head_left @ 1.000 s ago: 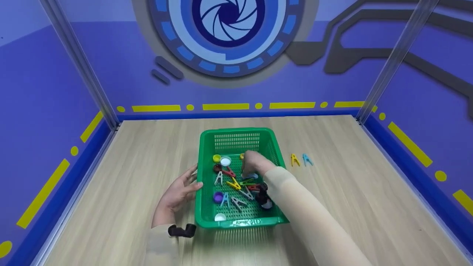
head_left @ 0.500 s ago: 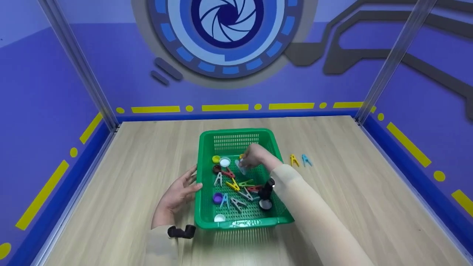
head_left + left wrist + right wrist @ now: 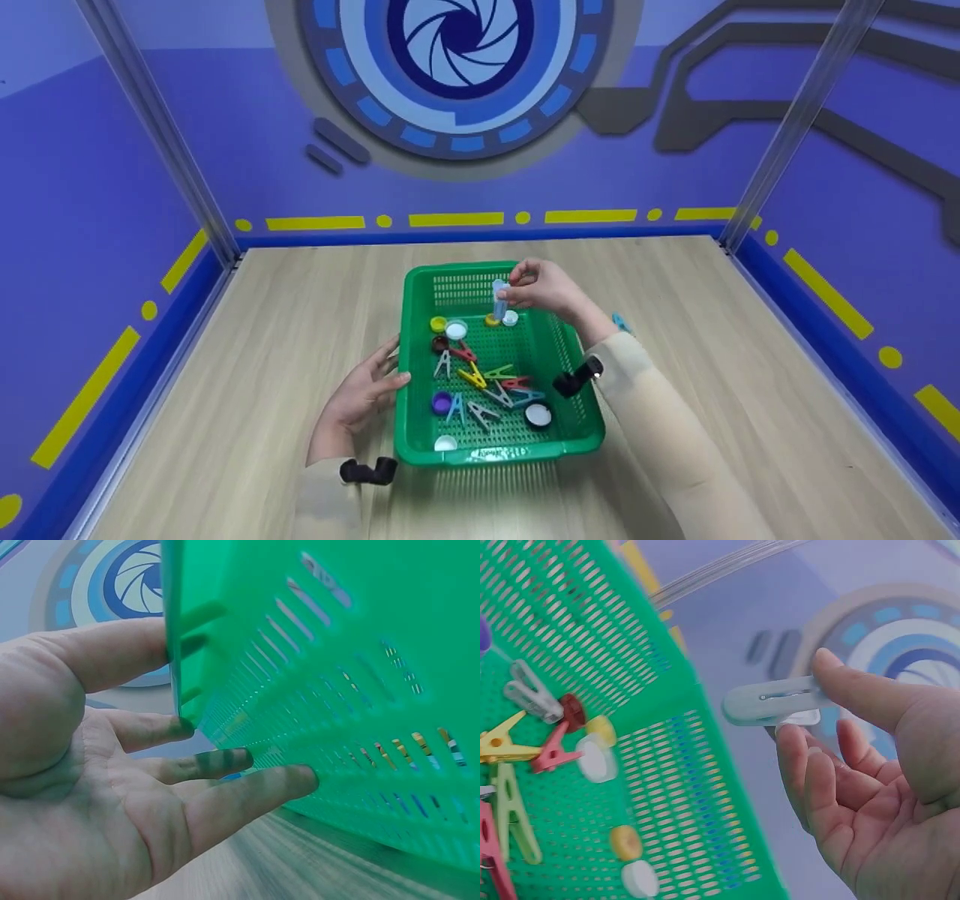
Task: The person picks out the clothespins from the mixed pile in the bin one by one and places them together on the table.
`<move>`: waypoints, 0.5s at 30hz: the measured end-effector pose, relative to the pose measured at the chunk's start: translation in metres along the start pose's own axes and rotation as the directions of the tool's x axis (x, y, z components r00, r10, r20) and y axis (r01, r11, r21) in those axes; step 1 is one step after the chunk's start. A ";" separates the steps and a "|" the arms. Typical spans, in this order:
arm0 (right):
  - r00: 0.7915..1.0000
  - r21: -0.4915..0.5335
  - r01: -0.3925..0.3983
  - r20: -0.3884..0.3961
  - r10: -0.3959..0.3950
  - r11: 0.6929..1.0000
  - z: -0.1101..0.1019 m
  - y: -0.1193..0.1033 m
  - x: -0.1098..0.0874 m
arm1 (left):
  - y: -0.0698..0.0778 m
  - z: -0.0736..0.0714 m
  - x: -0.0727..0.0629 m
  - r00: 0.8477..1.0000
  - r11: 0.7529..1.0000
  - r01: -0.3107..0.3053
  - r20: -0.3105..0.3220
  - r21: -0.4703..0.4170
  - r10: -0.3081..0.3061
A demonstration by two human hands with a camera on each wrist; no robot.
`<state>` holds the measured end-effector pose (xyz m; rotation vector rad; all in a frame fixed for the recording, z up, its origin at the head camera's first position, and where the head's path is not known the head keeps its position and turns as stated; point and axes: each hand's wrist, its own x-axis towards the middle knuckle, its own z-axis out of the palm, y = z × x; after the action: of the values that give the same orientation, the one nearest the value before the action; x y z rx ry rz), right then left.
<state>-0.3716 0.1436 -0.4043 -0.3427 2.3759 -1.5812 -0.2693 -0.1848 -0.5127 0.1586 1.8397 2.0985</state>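
My right hand (image 3: 553, 289) pinches a pale grey-blue clothespin (image 3: 769, 702) between thumb and fingers, raised over the far right part of the green basket (image 3: 409, 300). In the right wrist view the clothespin lies level, its rounded end pointing left. My left hand (image 3: 112, 765) touches the basket's left side, with its thumb at the rim and extended fingers along the outer wall. Inside the basket lie several clothespins, among them a yellow one (image 3: 472, 375), a green one (image 3: 499, 371) and a blue one (image 3: 457, 406). Bottle caps are scattered among them, including a purple cap (image 3: 442, 403).
A blue clothespin (image 3: 621, 322) lies on the wooden table (image 3: 315, 300) right of the basket, partly behind the right forearm. A black-rimmed white cap (image 3: 538, 415) sits in the basket's near right corner. Patterned purple-blue panels (image 3: 322, 187) enclose the table.
My right hand has lifted the pale clothespin from the basket floor, rising toward the far right rim. The yellow clothespin on the table is now hidden by it. My left hand stays put.
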 end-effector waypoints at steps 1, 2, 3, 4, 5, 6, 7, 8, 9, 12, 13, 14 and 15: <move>1.000 0.021 0.007 -0.009 -0.006 1.000 -0.003 -0.001 -0.003 | 0.000 0.000 0.000 1.000 1.000 0.000 0.005 0.000 0.000; 1.000 0.032 0.019 -0.018 -0.018 0.999 -0.007 -0.001 -0.007 | 0.000 0.000 0.000 1.000 1.000 0.000 0.010 0.000 0.000; 0.999 0.037 0.033 -0.031 -0.032 0.999 -0.011 0.000 -0.010 | 0.000 0.000 0.000 1.000 1.000 -0.001 0.016 -0.001 0.001; 0.998 0.031 0.049 -0.045 -0.047 0.998 -0.016 0.001 -0.014 | 0.000 0.000 0.000 1.000 1.000 -0.001 0.021 -0.001 0.001; 0.996 0.033 0.069 -0.061 -0.067 0.997 -0.020 0.002 -0.017 | 0.000 0.000 0.000 1.000 1.000 -0.001 0.023 -0.001 0.001; 0.994 0.036 0.088 -0.074 -0.085 0.995 -0.025 0.004 -0.020 | 0.000 0.000 0.000 1.000 1.000 0.000 0.023 -0.001 0.000; 0.991 0.037 0.104 -0.090 -0.101 0.994 -0.029 0.007 -0.024 | 0.000 0.000 0.001 1.000 1.000 -0.001 0.023 0.000 0.001; 0.987 0.035 0.120 -0.109 -0.115 0.992 -0.034 0.011 -0.027 | 0.000 0.000 0.001 1.000 1.000 -0.002 0.022 -0.001 0.002; 0.984 0.049 0.130 -0.128 -0.123 0.990 -0.039 0.014 -0.030 | 0.000 0.000 0.001 1.000 1.000 -0.002 0.022 -0.003 0.003; 0.973 0.150 0.158 -0.194 -0.128 0.976 -0.052 0.028 -0.040 | 0.000 0.000 0.001 1.000 1.000 -0.002 0.018 -0.004 0.003; 0.969 0.195 0.164 -0.218 -0.120 0.967 -0.056 0.034 -0.043 | 0.000 0.000 0.001 1.000 1.000 -0.003 0.018 -0.004 0.003; 0.965 0.244 0.170 -0.237 -0.111 0.955 -0.061 0.040 -0.046 | 0.000 0.000 0.001 1.000 1.000 -0.004 0.017 -0.004 0.004; 0.962 0.298 0.172 -0.257 -0.095 0.939 -0.065 0.046 -0.049 | 0.000 0.000 0.000 1.000 1.000 -0.004 0.017 -0.004 0.004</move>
<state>-0.3508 0.2333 -0.4186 -0.2627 2.2458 -2.1422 -0.2695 -0.1848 -0.5128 0.1787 1.8262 2.0971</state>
